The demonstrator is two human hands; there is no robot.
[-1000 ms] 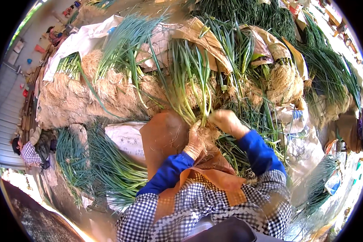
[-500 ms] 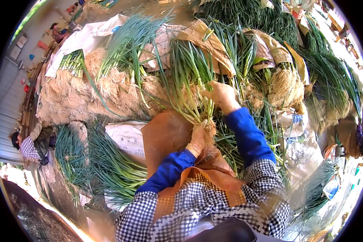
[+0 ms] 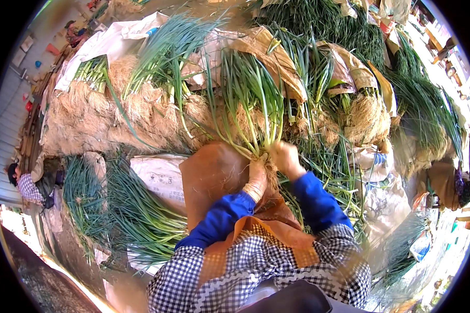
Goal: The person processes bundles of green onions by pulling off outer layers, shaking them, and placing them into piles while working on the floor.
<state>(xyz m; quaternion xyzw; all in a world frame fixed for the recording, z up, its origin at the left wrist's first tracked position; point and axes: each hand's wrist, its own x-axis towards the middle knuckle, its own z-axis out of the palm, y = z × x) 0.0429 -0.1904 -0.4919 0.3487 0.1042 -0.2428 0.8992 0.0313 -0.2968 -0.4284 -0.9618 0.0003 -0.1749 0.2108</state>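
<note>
The left hand [image 3: 257,175] is clenched around the rooted base of a green onion bunch [image 3: 253,101], whose leaves fan upward from the fist. The right hand [image 3: 284,158] grips the same base, touching it from the right. Brown paper [image 3: 211,175] lies left of the bunch's base.

**An open-air yard for sorting green onions**

The place was shown to be an outdoor farm or market work yard, lit by sun. Heaps of green onions [image 3: 162,52] with tangled roots [image 3: 141,112] were piled on the ground, more bundles [image 3: 136,214] were laid beside white sacks [image 3: 159,177] and brown sheets [image 3: 269,52], and another worker [image 3: 28,185] was seen crouched at the left edge.
</note>
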